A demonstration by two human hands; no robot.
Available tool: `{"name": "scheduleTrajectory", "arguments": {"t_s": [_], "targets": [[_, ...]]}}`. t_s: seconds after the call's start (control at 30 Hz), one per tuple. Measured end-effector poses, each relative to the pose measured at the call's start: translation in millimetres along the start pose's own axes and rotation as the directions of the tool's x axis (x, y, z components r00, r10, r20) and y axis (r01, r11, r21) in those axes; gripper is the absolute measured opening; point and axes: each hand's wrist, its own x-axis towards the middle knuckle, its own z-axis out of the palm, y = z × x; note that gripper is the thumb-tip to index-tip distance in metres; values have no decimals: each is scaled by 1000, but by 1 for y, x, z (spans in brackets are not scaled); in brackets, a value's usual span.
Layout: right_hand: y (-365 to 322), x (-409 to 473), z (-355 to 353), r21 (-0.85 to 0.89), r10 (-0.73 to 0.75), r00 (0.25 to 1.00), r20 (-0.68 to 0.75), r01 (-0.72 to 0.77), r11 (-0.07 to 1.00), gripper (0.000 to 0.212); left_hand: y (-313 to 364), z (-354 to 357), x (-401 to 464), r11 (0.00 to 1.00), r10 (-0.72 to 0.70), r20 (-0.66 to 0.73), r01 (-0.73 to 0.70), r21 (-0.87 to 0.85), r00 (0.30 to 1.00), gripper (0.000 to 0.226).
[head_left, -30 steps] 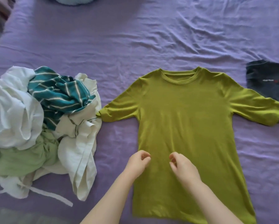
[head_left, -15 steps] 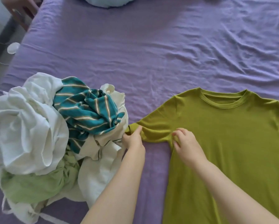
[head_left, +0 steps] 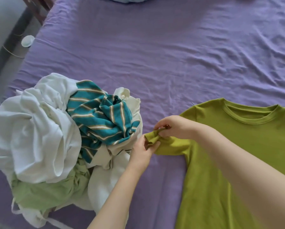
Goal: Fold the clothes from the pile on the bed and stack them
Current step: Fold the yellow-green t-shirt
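Olive-green cotton had bunched at the cuff: a second before, our hands rested on the tee's [head_left: 237,162] lower front; by this moment both had moved left to its sleeve. Our left hand [head_left: 142,152] pinched the cuff's near edge, our right hand [head_left: 169,125] its far edge, lifting it beside the pile [head_left: 56,138]. The tee lay flat on the purple sheet [head_left: 155,55], near right. We judged the sleeve fold was starting.

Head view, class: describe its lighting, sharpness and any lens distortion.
Head view: soft, even daylight, no glare; faint shadows in the purple sheet wrinkles; hands and green shirt fairly sharp; wide-angle bending at the edges, forearms enlarged.
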Motion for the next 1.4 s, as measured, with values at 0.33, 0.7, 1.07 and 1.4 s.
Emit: {"name": "scheduleTrajectory", "arguments": {"t_s": [0.33, 0.7, 1.07, 1.4], "targets": [[6, 3, 16, 636, 151, 976, -157, -18, 772, 17, -9, 5, -15, 992, -74, -36, 70, -105, 997, 50], [0, -10, 25, 751, 143, 964, -225, 79, 655, 15, 10, 18, -7, 1000, 8, -178, -11, -15, 984, 38], [28, -46, 30, 981, 318, 932, -175, 140, 132, 12, 22, 56, -22, 995, 79, -54, -76, 57, 995, 34], [23, -52, 27, 850, 377, 853, -362, 136, 509, 28, 21, 61, -16, 943, 166, -241, -83, 321, 956, 27]]}}
